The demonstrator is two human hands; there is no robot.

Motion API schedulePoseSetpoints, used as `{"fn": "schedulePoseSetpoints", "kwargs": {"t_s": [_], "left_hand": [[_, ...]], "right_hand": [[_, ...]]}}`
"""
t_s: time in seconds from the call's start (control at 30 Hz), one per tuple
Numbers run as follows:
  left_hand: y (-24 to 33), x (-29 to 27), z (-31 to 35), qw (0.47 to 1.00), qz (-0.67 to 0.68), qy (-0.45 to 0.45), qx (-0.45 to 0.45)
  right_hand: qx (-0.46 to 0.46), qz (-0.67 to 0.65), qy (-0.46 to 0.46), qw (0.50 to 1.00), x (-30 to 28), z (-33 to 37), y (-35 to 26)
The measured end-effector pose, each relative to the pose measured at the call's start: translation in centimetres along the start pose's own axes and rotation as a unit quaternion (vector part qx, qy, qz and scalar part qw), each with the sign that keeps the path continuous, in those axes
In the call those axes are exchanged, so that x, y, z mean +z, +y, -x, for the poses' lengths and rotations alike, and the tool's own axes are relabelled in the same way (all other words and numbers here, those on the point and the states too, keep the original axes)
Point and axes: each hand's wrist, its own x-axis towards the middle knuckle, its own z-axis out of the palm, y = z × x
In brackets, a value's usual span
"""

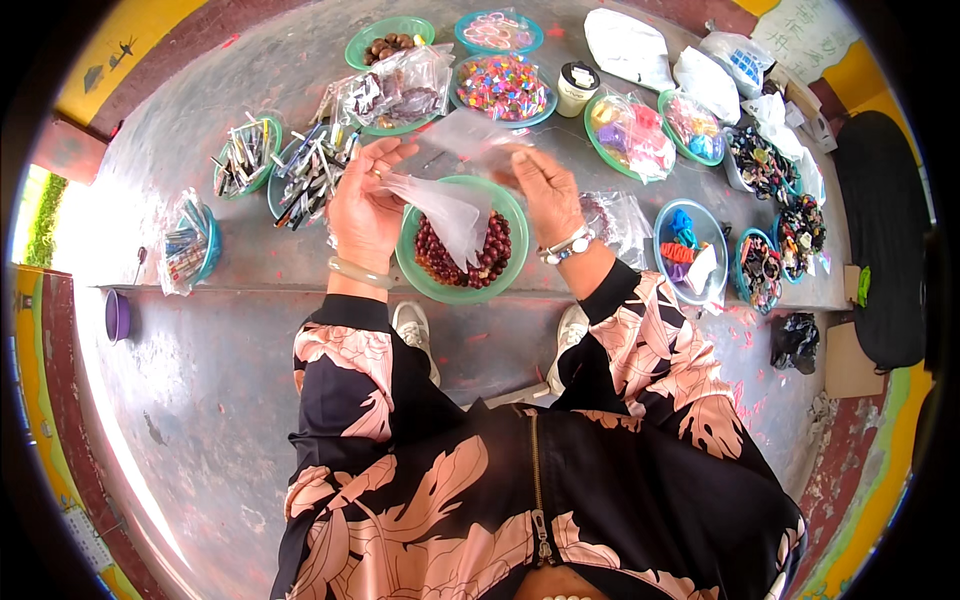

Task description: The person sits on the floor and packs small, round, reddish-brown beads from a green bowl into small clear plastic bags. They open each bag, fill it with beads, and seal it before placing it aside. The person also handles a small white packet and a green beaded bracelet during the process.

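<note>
Handling a pale plastic sheet (452,215) is, as I judge it from my remote seat, the step in hand. My left hand (363,205) is raised by the left rim of the green bowl (462,294), its fingers loosely bent and its grip holding the sheet, which droops across the bowl's middle. My right hand (552,200) is up by the opposite rim, thumb and fingers drawn close together beside a blurred clear piece (468,135); that grip looks narrow, but I cannot tell whether it pinches the piece or only touches it. Nor can I tell whether the sheet and the piece are separate bags or parts of one. Dark red beads (432,262) lie in the bowl beneath the sheet, partly covered by it, and neither hand touches them. The bowl stands near the front edge of a grey ledge (180,125), with pens (316,178) in bowls off to the left and a lidded cup (577,92) farther back on the right. The next move, I judge, calls for a steady hold on the left and a light, exact fingertip pinch on the right, since plastic this thin will likely cling and fold.
</note>
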Motion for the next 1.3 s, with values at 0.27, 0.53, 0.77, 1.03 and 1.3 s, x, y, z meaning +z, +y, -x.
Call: {"fn": "schedulePoseSetpoints", "kwargs": {"t_s": [0.27,0.53,0.77,1.03,1.3], "left_hand": [[-0.5,-0.2,-0.2,0.999,-0.017,0.034,0.012],[-0.8,-0.7,-0.2,0.998,-0.061,0.009,-0.004],[-0.8,-0.7,-0.2,0.998,-0.058,0.019,-0.005],[-1.0,-0.6,0.0,0.995,-0.099,0.003,0.015],[-1.9,0.3,0.2,0.977,-0.212,0.007,-0.014]], "right_hand": [[0.068,-0.016,-0.103,0.992,0.7,0.8,0.0],[0.042,0.060,-0.131,0.989,0.7,0.9,-0.6],[0.043,0.038,-0.133,0.989,0.6,0.9,-0.7],[0.098,0.042,-0.183,0.977,-0.5,-0.4,-1.6],[-0.080,0.472,-0.215,0.851,1.2,0.0,-4.0]]}}
